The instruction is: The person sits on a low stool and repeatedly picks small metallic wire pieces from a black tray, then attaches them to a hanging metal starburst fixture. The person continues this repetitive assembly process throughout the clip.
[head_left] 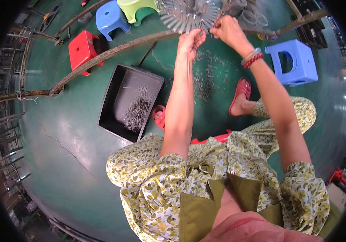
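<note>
Left hand (190,40) pinched a bunch of thin wires (189,66); right hand (227,30) fingers gripped the round metal rack (185,16) above black tray (114,92)

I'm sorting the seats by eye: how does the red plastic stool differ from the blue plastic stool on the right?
The red plastic stool stands at the person's left, partly behind a rusty curved metal bar; the blue plastic stool on the right stands clear of that bar, beside the right forearm. The red one looks darker and smaller in the picture; the blue one shows an arched opening in its side. Both have square tops with a slot and stand upright on the green floor.
</note>
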A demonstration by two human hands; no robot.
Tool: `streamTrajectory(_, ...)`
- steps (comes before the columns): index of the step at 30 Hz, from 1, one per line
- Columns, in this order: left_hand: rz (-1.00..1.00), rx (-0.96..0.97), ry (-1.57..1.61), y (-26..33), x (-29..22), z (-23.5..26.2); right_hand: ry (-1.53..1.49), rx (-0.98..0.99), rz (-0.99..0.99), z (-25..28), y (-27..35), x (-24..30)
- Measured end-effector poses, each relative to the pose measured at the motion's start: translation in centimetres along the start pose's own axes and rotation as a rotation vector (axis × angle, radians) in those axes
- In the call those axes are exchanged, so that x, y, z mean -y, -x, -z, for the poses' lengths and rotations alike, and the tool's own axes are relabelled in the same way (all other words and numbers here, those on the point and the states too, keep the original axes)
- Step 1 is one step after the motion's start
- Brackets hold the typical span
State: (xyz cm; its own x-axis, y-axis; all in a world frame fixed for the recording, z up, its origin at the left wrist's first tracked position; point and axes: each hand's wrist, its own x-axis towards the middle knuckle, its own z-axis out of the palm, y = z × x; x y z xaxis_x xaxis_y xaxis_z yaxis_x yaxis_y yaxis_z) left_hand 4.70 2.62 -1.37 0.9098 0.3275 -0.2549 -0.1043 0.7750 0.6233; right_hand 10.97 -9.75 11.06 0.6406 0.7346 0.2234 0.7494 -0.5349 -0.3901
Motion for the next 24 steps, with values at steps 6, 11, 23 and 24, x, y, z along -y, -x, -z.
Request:
streamTrajectory(6,0.125,0.178,0.032,3.8,0.1,0.5,-0.368,0.305,-0.106,3.4,1.1,1.4)
streamTrajectory(11,0.083,0.246,-0.214,6.4,-0.4,-1.2,-0.519,0.360,-0.139,4.2,2.1,0.8)
streamTrajectory(23,-0.150,0.050,-1.151,9.1,-2.7,-1.9,-0.794,0.187,-0.138,3.2,4.1,0.0)
streamTrajectory(24,-0.161,-0.018,-1.314,9.6,-2.6,-2.3,-0.764,0.162,-0.103,3.4,4.4,0.2)
